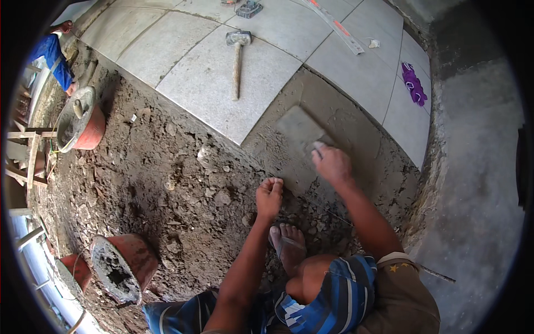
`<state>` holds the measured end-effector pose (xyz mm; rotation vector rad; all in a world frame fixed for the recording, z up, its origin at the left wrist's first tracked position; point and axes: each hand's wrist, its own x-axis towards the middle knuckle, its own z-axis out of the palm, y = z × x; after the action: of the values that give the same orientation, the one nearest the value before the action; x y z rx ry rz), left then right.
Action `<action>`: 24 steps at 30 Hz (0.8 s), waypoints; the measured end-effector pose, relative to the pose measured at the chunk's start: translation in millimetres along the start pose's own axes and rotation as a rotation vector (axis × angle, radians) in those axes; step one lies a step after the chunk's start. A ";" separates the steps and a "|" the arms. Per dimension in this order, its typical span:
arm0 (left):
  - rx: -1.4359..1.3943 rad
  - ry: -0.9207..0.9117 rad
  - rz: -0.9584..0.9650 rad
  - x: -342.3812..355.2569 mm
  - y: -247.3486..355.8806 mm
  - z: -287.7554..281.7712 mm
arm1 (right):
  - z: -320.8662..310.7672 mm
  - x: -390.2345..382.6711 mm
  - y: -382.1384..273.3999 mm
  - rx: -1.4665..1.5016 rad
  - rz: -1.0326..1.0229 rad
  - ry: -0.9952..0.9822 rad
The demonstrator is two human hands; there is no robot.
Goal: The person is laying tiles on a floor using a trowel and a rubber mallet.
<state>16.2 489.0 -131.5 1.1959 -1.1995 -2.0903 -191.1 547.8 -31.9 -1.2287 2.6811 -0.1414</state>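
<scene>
"Grey trowel [297, 123] on my remote feed: where does it lie from the mallet [236, 72]?"

"Below the mallet and to its right, flat on the mortar [356, 125]. I see the right hand's [332, 164] fingers grasping its near end, the blade reaching out past the fingertips toward the mallet."

"And the left hand [270, 199]?"

"Further below the mallet, apart from the trowel, fingers curled in tightly. From here I can't tell whether they pinch anything."
</scene>
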 end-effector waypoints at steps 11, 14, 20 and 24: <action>-0.030 -0.008 -0.037 0.2 10.4 5.2 | -1.0 -17.8 -43.0 0.169 -0.220 -0.054; -0.020 0.004 -0.060 -0.5 12.4 5.7 | 8.9 -2.4 -31.7 0.017 -0.151 -0.158; 0.062 0.037 -0.074 0.8 18.3 6.2 | -10.2 19.5 42.5 0.074 0.139 0.080; 0.000 0.019 -0.036 -0.5 22.1 4.2 | -17.7 21.0 70.6 0.449 0.094 0.232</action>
<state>12.2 479.7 -111.4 1.2437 -1.1783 -2.1006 -260.5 578.0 -28.9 -0.9928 2.6706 -0.8661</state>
